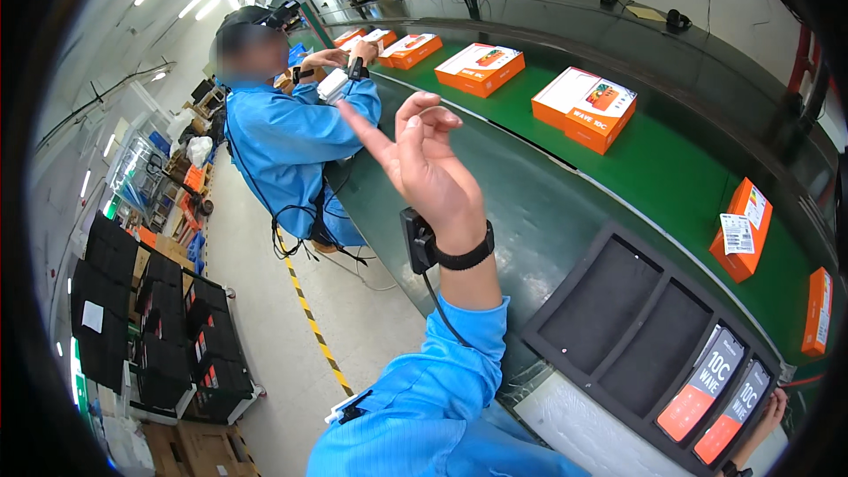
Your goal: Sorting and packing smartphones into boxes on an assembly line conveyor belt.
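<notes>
1. The left hand (424,163) is rising above the table (530,212), holding nothing, its forefinger pointing out and the other fingers curling loosely.
2. The right hand (767,420) is resting at the near corner of a black foam tray (539,331); whether it is gripping, I cannot tell.
3. Two phones (717,396) are lying in the tray's right slots, kept apart by the dividers.
4. Orange-and-white boxes (585,108) are riding the green belt (671,168) in a spaced row.
5. A co-worker (283,137) in blue is sitting further along.
</notes>
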Action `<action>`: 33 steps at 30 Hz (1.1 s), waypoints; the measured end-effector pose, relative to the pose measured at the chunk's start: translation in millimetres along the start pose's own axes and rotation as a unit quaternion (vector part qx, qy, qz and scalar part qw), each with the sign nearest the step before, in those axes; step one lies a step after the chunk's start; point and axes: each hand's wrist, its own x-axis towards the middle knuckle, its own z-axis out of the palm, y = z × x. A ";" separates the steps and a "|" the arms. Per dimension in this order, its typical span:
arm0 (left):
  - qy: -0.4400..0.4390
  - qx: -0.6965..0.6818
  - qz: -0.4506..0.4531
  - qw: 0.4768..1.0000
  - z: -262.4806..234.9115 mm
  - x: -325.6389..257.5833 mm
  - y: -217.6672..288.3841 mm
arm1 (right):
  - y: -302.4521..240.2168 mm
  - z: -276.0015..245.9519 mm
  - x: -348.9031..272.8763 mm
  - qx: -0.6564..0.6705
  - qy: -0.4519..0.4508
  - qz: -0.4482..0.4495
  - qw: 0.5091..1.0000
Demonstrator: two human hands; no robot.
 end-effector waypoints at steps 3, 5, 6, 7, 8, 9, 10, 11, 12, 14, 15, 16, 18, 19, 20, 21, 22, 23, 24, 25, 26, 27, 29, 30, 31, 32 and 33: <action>-0.011 -0.037 -0.072 0.997 5.4 -9.9 -25.5 | -21.3 -4.1 -15.4 -0.094 0.038 -0.035 0.994; -0.080 -0.023 -0.093 0.992 22.8 -14.4 -2.8 | -81.2 68.8 -33.1 -0.229 0.067 -0.052 0.970; -0.114 -0.072 -0.119 0.984 27.0 -15.7 10.6 | -69.4 69.1 -24.9 -0.291 0.040 -0.163 0.942; -0.165 -0.056 -0.148 0.974 24.2 -24.6 10.2 | -30.6 33.2 2.3 -0.221 0.006 -0.156 0.963; -0.224 -0.016 -0.185 0.957 23.4 -41.6 10.8 | -27.8 46.9 10.3 -0.028 0.014 -0.051 0.998; -0.282 0.012 -0.211 0.936 25.5 -58.1 6.3 | -2.6 23.6 20.6 -0.018 -0.003 -0.021 1.000; -0.348 0.073 -0.245 0.902 37.4 -84.4 4.1 | 1.8 20.1 15.2 0.003 0.022 -0.045 0.999; -0.414 0.132 -0.275 0.858 43.6 -116.0 5.7 | -0.5 7.4 5.1 0.036 0.037 -0.033 0.998; -0.421 0.158 -0.325 0.832 35.9 -139.3 9.6 | -9.9 14.3 -1.2 0.042 0.044 -0.032 0.998; -0.421 0.163 -0.415 0.790 29.0 -187.2 34.0 | -27.2 16.9 -12.0 0.049 0.058 -0.033 0.997; -0.415 0.147 -0.449 0.777 31.4 -208.1 50.0 | -30.7 16.6 -15.4 0.059 0.063 -0.038 0.996; -0.440 0.121 -0.462 0.761 33.6 -226.1 63.8 | -41.5 21.7 -21.5 0.054 0.067 -0.076 0.993; -0.473 0.088 -0.485 0.730 42.1 -264.0 85.9 | -67.8 27.8 -36.1 0.046 0.098 -0.101 0.989; -0.486 0.080 -0.489 0.720 51.0 -276.8 91.2 | -85.5 37.6 -41.7 0.060 0.109 -0.109 0.986; -0.484 0.055 -0.543 0.684 58.1 -287.0 90.1 | -101.6 46.3 -49.4 0.062 0.084 -0.126 0.987; -0.485 0.054 -0.544 0.683 62.1 -300.7 86.2 | -112.4 54.2 -58.0 0.064 0.058 -0.141 0.986; -0.506 0.090 -0.519 0.683 65.8 -315.7 78.1 | -113.5 58.8 -62.6 0.055 0.030 -0.168 0.984; -0.526 0.126 -0.489 0.684 72.0 -325.0 72.4 | -116.0 66.3 -68.6 0.022 0.034 -0.153 0.987; -0.537 0.168 -0.486 0.669 79.1 -329.4 71.2 | -106.7 69.2 -72.6 0.012 0.029 -0.136 0.990; -0.542 0.163 -0.484 0.667 84.9 -333.2 71.4 | -93.8 70.0 -75.8 -0.002 0.026 -0.117 0.993; -0.591 0.211 -0.379 0.680 87.9 -334.5 73.8 | -88.4 69.8 -83.1 -0.062 0.009 -0.075 0.995; -0.630 0.254 -0.268 0.683 90.4 -334.1 74.9 | -81.1 67.5 -90.3 -0.122 -0.008 -0.030 0.992; -0.576 0.484 0.038 0.658 76.8 -292.4 67.5 | -60.0 65.1 -99.6 -0.107 -0.057 -0.031 0.992; -0.518 0.560 0.057 0.644 52.9 -261.8 58.1 | -72.5 72.5 -105.5 -0.027 -0.077 0.026 0.996; -0.450 0.635 0.078 0.624 17.0 -229.1 45.2 | -84.7 79.4 -107.5 0.054 -0.101 0.080 0.990; -0.427 0.607 -0.089 0.664 -46.2 -192.8 20.8 | -80.1 90.8 -104.4 0.059 -0.112 0.076 0.989; -0.404 0.548 -0.256 0.686 -83.5 -182.1 -1.1 | -67.9 89.4 -101.3 0.022 -0.086 0.044 0.995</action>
